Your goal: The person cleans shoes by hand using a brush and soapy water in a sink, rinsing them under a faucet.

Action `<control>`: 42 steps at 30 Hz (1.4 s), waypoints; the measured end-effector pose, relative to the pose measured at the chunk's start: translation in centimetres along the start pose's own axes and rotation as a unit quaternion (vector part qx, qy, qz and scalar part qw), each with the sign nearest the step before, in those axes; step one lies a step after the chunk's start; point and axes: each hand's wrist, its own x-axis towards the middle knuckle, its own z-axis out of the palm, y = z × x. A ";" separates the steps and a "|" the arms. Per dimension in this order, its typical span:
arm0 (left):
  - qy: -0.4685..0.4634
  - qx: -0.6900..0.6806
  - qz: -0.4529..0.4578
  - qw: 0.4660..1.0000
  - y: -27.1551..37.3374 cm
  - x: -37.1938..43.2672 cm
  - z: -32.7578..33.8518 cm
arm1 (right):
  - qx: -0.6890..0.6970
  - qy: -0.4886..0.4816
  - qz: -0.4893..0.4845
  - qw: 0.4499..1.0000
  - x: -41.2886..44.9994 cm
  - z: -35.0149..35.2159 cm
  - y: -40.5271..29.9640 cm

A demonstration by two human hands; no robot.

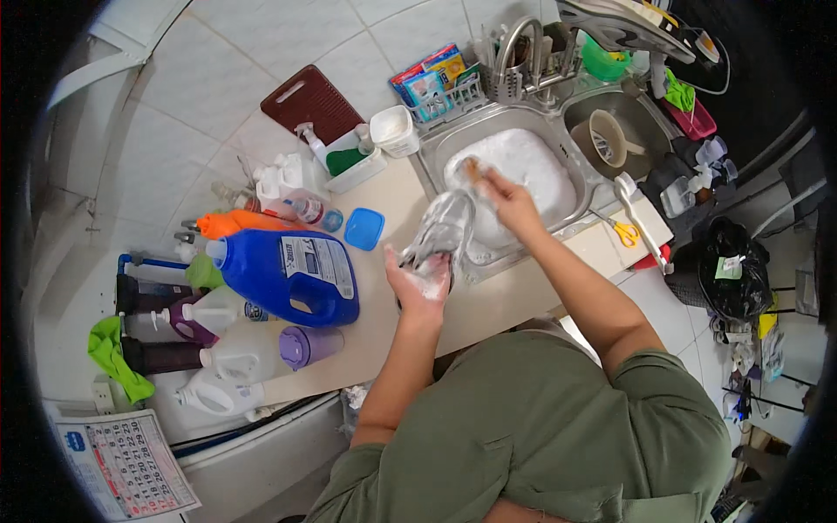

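My left hand [422,281] is turned palm up and holds a grey, suds-covered shoe [443,222] over the front left edge of the sink. White foam clings to the palm and wrist. In my right hand [513,201] is a small brown scrub brush [472,170], partly hidden by lather and blurred. The brush is just beyond the shoe, above the left basin; whether the two touch, I cannot tell. Thick white suds [516,157] fill that steel basin [431,147].
A blue detergent jug [294,278], a purple tumbler [307,346] and a blue lid [364,229] stand left on the counter [480,314]. The right basin [575,108] holds a beige dipper [605,134]. Yellow-handled scissors [624,232] lie at right. A steel faucet [516,39] rises behind.
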 end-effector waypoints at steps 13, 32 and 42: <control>-0.006 0.141 -0.026 0.990 -0.1 3.5 -3.0 | -0.103 -0.217 0.103 0.965 -4.4 0.9 -5.9; -0.119 0.080 -0.061 0.988 0.8 3.1 -2.2 | -0.126 -0.027 0.001 0.992 -2.9 -0.4 -2.8; -0.280 0.299 0.049 0.911 1.6 3.9 -5.5 | -0.132 -0.232 -0.036 0.963 -7.7 1.8 -6.3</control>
